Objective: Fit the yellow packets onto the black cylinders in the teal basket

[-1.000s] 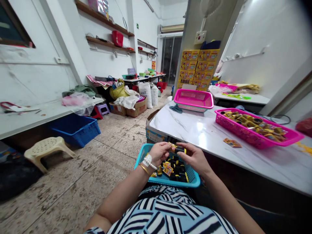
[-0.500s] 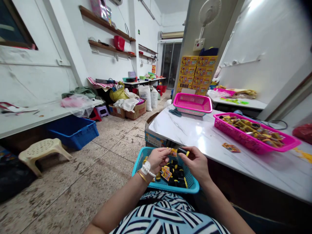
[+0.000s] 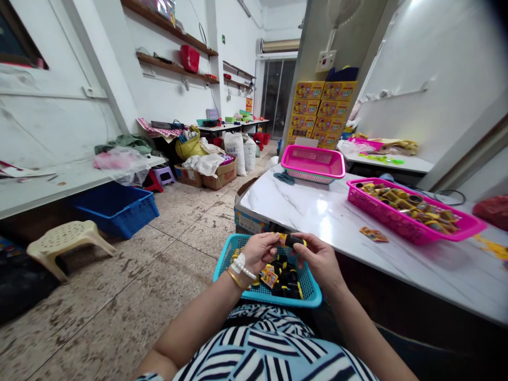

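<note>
Pinched in the fingertips of my left hand [image 3: 260, 250] is a small yellow printed card [image 3: 282, 239]. My right hand [image 3: 320, 260] grips a black cylinder with a yellow rim [image 3: 296, 242], lying sideways. Card and cylinder meet between the two hands, the card at the cylinder's left end. Directly below, a turquoise basket [image 3: 273, 300] rests at my lap, with several black-and-yellow cylinders [image 3: 286, 276] inside. Loose printed cards [image 3: 269, 276] lie among them, partly hidden by my left hand.
On the marble-patterned table [image 3: 273, 198] stands a pink basket [image 3: 413, 225] full of yellow-brown cylinders. Printed cards [image 3: 373, 234] lie beside it. Farther back is another pink basket [image 3: 313, 160]. To the left are a cream stool [image 3: 69, 238] and a blue crate [image 3: 119, 211].
The card and the black cylinder have come together; a gap showed between them before. My right hand has turned the cylinder slightly. The camera view has shifted a little.
</note>
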Tool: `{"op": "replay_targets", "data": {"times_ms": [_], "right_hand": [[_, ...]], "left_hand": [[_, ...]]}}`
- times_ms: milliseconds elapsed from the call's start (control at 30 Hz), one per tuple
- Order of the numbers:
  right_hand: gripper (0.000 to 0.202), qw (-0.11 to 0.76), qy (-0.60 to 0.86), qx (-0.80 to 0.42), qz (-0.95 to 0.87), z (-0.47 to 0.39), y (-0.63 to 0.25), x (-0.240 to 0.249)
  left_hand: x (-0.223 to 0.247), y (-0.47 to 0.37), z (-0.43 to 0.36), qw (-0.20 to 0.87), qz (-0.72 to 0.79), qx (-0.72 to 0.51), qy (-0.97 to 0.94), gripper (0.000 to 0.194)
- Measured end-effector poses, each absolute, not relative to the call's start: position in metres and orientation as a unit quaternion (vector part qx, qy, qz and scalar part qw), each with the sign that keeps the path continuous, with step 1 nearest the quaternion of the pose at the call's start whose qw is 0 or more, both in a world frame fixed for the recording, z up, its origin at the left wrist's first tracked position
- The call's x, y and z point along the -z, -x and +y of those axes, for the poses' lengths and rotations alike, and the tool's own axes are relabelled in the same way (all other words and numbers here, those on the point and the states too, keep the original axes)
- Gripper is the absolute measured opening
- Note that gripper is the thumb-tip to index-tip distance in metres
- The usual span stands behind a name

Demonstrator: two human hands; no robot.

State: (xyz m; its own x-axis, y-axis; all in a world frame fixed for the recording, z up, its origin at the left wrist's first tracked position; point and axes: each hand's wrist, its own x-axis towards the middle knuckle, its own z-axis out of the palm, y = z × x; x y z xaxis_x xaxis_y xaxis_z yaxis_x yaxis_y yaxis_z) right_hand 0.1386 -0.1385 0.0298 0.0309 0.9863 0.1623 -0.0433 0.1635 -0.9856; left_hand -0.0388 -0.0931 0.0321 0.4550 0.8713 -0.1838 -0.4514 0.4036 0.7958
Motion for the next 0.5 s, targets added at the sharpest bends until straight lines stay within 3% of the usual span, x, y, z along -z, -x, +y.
{"op": "replay_targets", "data": {"times_ms": [367,500], "right_hand": [[0.031,0.565,0.446,-0.431,-0.544,-0.1395,-0.1391,-0.0312],[0.026,0.512,0.487,-0.377,-0.599,-0.1380,-0.1416,-0.0266]], "left_hand": [[-0.0284,0.0359,-0.0902,0.791,0.305,-0.398,-0.352,0.029],[-0.0280,0.0346,-0.0912,0.791,0.304,-0.395,-0.355,0.029]]}}
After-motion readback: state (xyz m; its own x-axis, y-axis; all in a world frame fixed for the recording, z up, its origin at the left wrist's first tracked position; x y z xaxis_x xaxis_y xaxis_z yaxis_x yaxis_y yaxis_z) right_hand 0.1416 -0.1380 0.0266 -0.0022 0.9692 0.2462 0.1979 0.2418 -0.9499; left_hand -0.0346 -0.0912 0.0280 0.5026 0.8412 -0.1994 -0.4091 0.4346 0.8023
